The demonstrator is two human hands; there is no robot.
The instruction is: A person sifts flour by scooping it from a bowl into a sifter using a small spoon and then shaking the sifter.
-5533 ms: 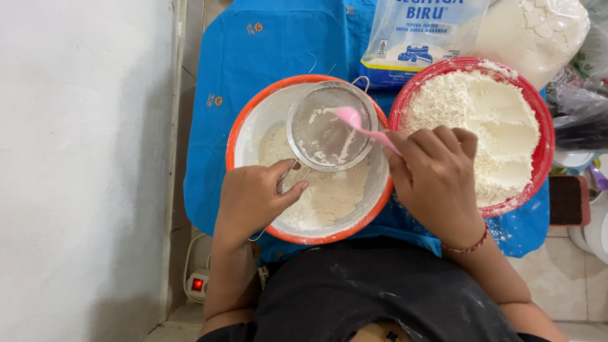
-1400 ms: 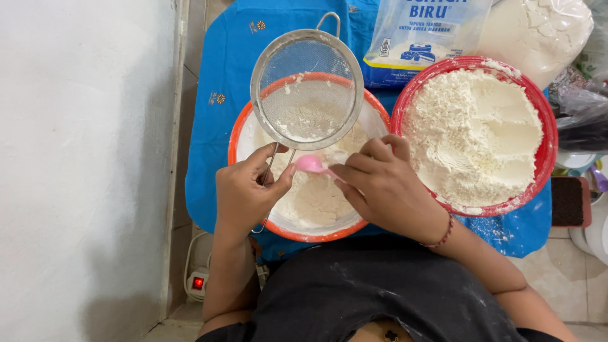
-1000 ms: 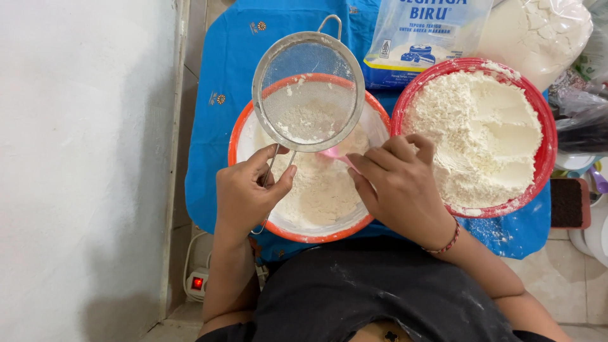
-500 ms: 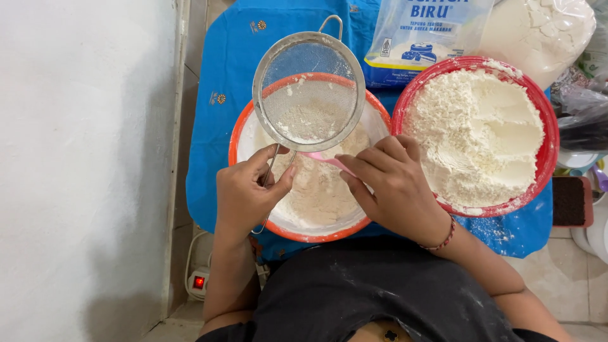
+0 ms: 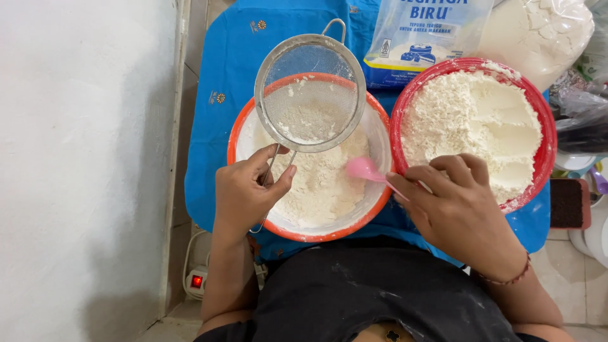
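Your left hand (image 5: pixel 244 193) is closed round the wire handle of a round metal sieve (image 5: pixel 310 92), thumb on one side and fingers curled over the other; the mesh bowl reaches out to 1 o'clock from that hand and holds a thin layer of flour. The sieve hangs over the far half of an orange-rimmed bowl (image 5: pixel 235 136), whose white inside carries a heap of sifted flour (image 5: pixel 323 187).

Your right hand (image 5: pixel 459 212) pinches the handle of a pink spoon (image 5: pixel 366 170), fingers bent and closed on it; the spoon's bowl points to 10 o'clock and lies over the near right part of the orange-rimmed bowl, just below the sieve. A thin bracelet (image 5: pixel 506 278) circles that wrist.

At 12 o'clock from the right hand stands a red bowl (image 5: pixel 548 152), heaped with unsifted flour and touching the orange-rimmed bowl at its left edge. Both bowls rest on a blue cloth (image 5: pixel 221 69) with small flower marks.

At the top, between the two bowls, lies a rectangular flour packet (image 5: pixel 424 38), clear plastic with a blue band and yellow strip. At its 3 o'clock sits a clear bag of flour (image 5: pixel 538 35). At the lower left, on the floor, a power strip (image 5: pixel 197 280) shows a red lit switch.
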